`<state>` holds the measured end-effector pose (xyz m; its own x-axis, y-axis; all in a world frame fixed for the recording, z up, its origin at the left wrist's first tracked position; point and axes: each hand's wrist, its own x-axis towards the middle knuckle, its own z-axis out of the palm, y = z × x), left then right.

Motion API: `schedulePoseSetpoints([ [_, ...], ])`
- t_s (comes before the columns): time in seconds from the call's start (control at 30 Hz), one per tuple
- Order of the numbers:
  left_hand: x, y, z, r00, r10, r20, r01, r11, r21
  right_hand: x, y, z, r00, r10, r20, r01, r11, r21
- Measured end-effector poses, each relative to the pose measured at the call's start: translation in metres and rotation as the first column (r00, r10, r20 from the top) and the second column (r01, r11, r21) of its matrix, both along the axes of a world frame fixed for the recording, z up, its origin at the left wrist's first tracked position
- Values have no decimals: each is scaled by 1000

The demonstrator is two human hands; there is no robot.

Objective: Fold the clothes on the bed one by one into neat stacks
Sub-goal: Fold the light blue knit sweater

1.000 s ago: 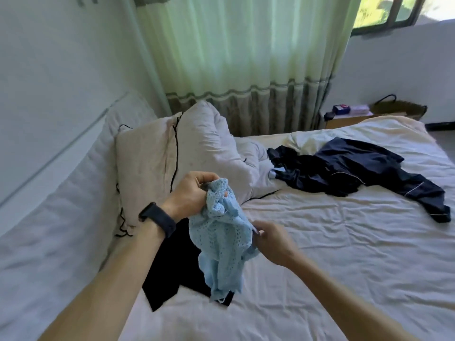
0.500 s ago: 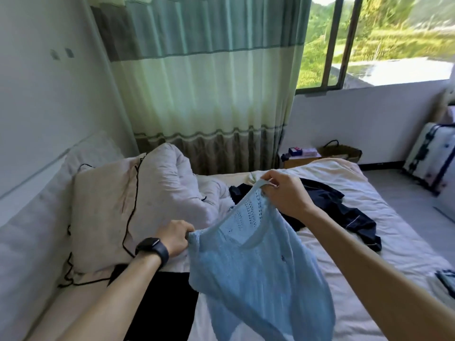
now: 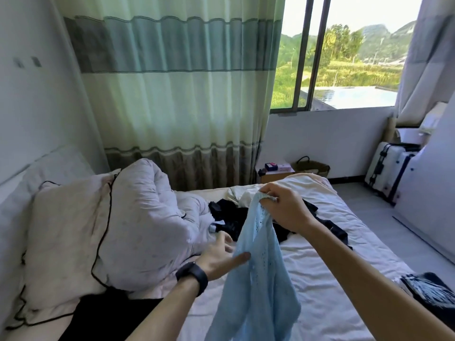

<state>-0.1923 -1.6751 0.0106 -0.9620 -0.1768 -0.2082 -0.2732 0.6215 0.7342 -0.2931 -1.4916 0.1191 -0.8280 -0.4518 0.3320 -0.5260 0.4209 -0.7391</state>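
Observation:
A light blue knitted top [image 3: 258,279] hangs in the air over the bed [image 3: 320,279]. My right hand [image 3: 283,210] pinches its upper edge and holds it up. My left hand [image 3: 221,254], with a black watch on the wrist, is open beside the garment, its thumb touching the left edge of the fabric. A heap of dark navy clothes [image 3: 236,217] lies on the sheet behind the top. A black garment [image 3: 105,316] lies at the near left of the bed. A dark striped piece [image 3: 428,289] lies at the right edge.
A crumpled white duvet and pillow [image 3: 118,230] with a black cable fill the left of the bed. Beyond the bed stand a bedside table with small boxes [image 3: 278,168], a woven basket [image 3: 312,168] and a white suitcase [image 3: 391,173]. The floor lies to the right.
My left hand let go of the blue top and opened beside it. The top now hangs narrow from my right hand alone. The camera tilted up.

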Motion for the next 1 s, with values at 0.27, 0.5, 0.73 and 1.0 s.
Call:
schedulePoseSetpoints([
  [0.27,-18,-7,16,956,71,-286,-73,997,6,-10,8,-5,997,-77,-9,77,997,10],
  [0.5,-49,15,33,913,4,-409,-130,951,-280,-10,-12,-1,998,-15,-57,17,999,32],
  [0.73,-37,-57,9,934,-45,-355,-157,839,-520,-37,13,0,990,-69,-123,81,992,93],
  [1.0,-27,-74,10,971,208,-118,-191,971,141,-48,4,-7,983,-93,-158,104,992,66],
])
